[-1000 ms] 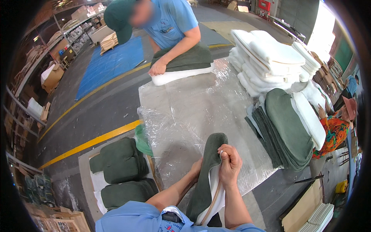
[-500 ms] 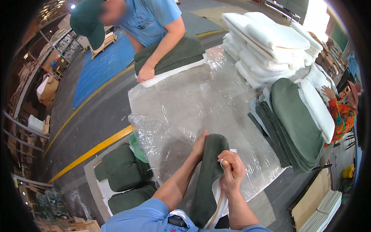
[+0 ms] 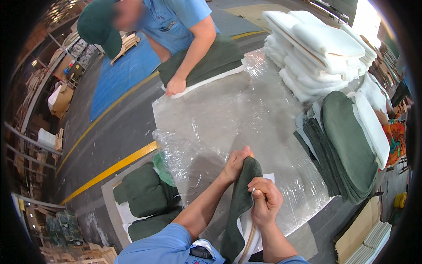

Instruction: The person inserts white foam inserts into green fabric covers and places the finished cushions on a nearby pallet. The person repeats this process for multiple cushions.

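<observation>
A long dark green padded fabric piece [image 3: 241, 200] runs from my body over the near part of the plastic-covered table [image 3: 246, 110]. White material and a tan strip show along its right edge. At its far end, my left hand [image 3: 237, 163] is closed on the fabric, knuckles up. Closer to me, my right hand [image 3: 265, 199] grips the piece's right edge in a fist, thumb on top. Between the two hands the fabric is pulled narrow and folded upward. Its near end lies against my shirt.
Across the table a co-worker [image 3: 176, 26] leans over stacked green pieces with white padding [image 3: 202, 59]. White padding [image 3: 316, 48] is piled at the far right, with a green stack [image 3: 347, 145] nearer. More green pieces [image 3: 145, 189] sit low on the left. Another person's patterned sleeve [image 3: 393, 136] shows at the right rim.
My left hand has come up over the far end of the green piece and closed on it. That end now looks narrower and bunched. The whole view has shifted slightly.
</observation>
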A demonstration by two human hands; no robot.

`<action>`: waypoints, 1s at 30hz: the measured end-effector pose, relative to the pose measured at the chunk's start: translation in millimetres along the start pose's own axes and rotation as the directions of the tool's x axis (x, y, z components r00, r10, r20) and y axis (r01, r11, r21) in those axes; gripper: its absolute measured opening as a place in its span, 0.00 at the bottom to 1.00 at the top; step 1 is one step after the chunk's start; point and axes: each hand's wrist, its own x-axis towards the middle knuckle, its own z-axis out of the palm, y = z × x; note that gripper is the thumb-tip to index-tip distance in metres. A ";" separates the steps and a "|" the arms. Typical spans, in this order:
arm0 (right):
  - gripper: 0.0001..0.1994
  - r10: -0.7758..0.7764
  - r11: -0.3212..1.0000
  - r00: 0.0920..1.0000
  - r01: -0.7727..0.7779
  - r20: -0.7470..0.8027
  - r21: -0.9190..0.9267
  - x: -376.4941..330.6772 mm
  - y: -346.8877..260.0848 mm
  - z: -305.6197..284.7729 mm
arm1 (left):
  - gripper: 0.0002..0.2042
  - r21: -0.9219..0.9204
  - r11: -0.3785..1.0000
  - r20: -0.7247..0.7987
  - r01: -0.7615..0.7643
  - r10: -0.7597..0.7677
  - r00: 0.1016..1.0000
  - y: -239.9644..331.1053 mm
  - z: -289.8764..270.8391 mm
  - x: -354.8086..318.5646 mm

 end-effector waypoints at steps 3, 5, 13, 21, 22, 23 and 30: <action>0.07 0.009 1.000 1.000 -0.009 0.009 0.019 0.6 -3.0 3.5 | 0.30 0.049 0.998 0.014 -0.042 0.042 0.999 7.7 -2.0 -1.6; 0.06 0.001 1.000 1.000 -0.001 0.015 0.026 1.0 -3.6 5.4 | 0.30 0.086 0.993 0.043 -0.077 0.073 0.996 14.9 -4.3 -3.0; 0.04 -0.002 0.999 1.000 0.000 0.030 0.047 0.3 -3.3 6.0 | 0.27 0.209 0.939 0.090 -0.273 0.259 0.962 51.2 6.3 -11.5; 0.05 0.033 0.999 0.999 -0.033 0.016 0.041 -1.2 -0.2 7.6 | 0.23 0.373 0.824 0.242 -0.427 0.357 0.902 81.3 17.3 -12.7; 0.05 0.038 0.999 0.999 -0.039 0.021 0.035 -0.9 -1.3 7.6 | 0.23 0.390 0.811 0.266 -0.436 0.354 0.897 80.8 14.5 -11.7; 0.05 0.044 0.999 0.999 -0.044 0.023 0.028 0.1 -2.0 7.9 | 0.22 0.407 0.798 0.291 -0.445 0.349 0.891 80.7 11.9 -10.4; 0.04 0.062 0.998 0.996 -0.062 0.061 0.001 5.2 7.5 17.3 | 0.30 -0.153 0.982 -0.079 -0.107 0.096 0.992 45.1 -31.1 12.3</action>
